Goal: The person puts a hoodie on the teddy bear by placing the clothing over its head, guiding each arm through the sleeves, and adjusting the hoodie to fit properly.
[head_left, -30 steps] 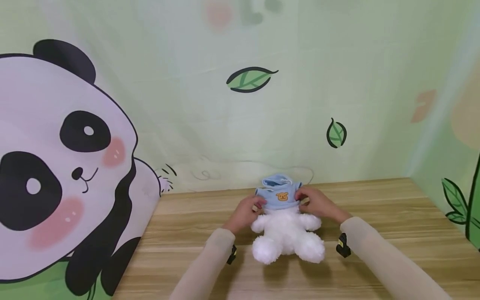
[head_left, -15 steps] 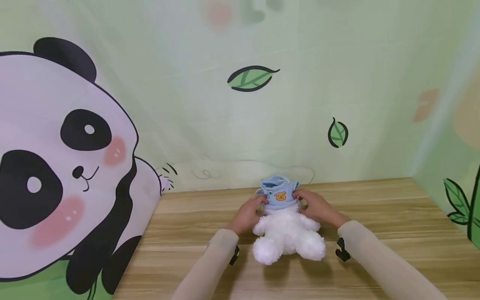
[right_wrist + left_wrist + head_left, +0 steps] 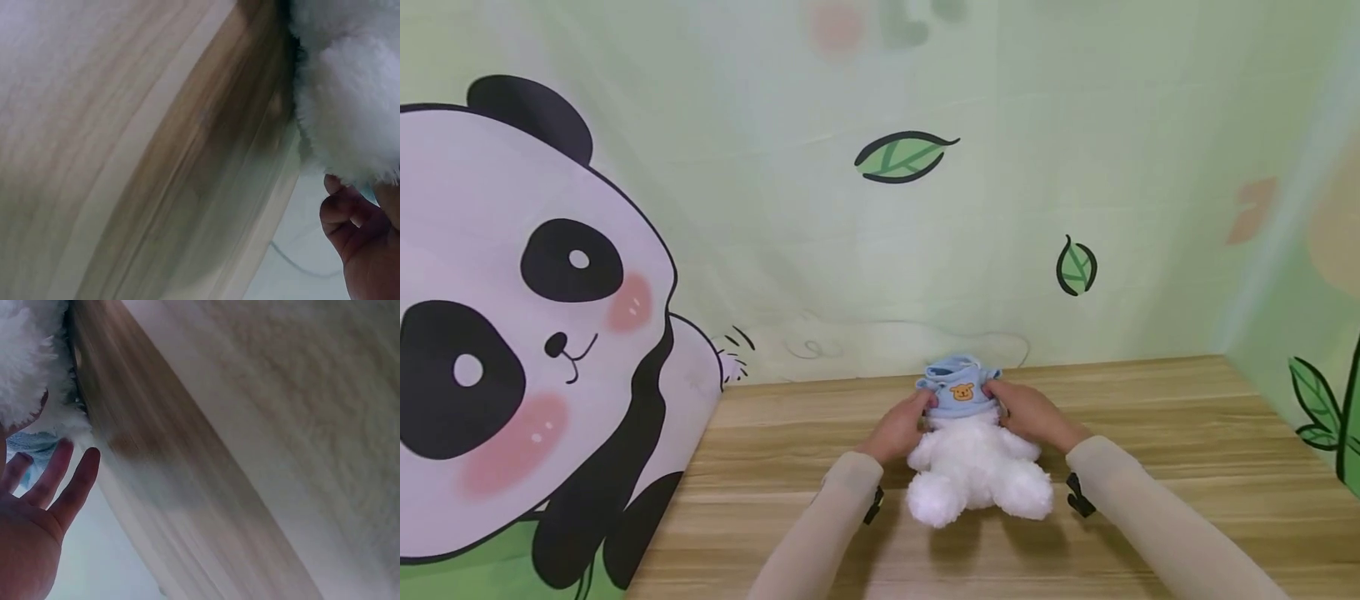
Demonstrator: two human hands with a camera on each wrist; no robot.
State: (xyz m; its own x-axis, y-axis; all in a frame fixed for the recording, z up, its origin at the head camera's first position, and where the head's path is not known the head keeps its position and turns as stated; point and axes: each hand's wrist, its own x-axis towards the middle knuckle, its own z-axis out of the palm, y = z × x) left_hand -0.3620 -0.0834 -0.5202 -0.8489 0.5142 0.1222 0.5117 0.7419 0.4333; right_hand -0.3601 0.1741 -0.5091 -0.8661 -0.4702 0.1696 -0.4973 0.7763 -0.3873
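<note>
A white plush toy [image 3: 977, 467] lies on the wooden table with its legs towards me. Over its head end sits a small light blue hoodie [image 3: 951, 404] with an orange bear face on the front; the toy's head is hidden under it. My left hand [image 3: 897, 427] pinches the hoodie's left side, thumb on the front. In the left wrist view, several fingers of that left hand [image 3: 37, 519] reach out beside the white fur. My right hand [image 3: 1037, 414] pinches the hoodie's right side. The right wrist view shows the right hand's curled fingers [image 3: 340, 215] below the fur.
The wooden table [image 3: 760, 475] ends at a pale green backdrop [image 3: 775, 208] just behind the hoodie. A large printed panda [image 3: 550, 333] fills the left side. Dark straps [image 3: 1078, 496] sit at both wrists.
The hoodie tipped to the left half a second ago and now stands straighter, slightly lower. My hands have drawn a little closer together on its sides. The toy's body has hardly moved.
</note>
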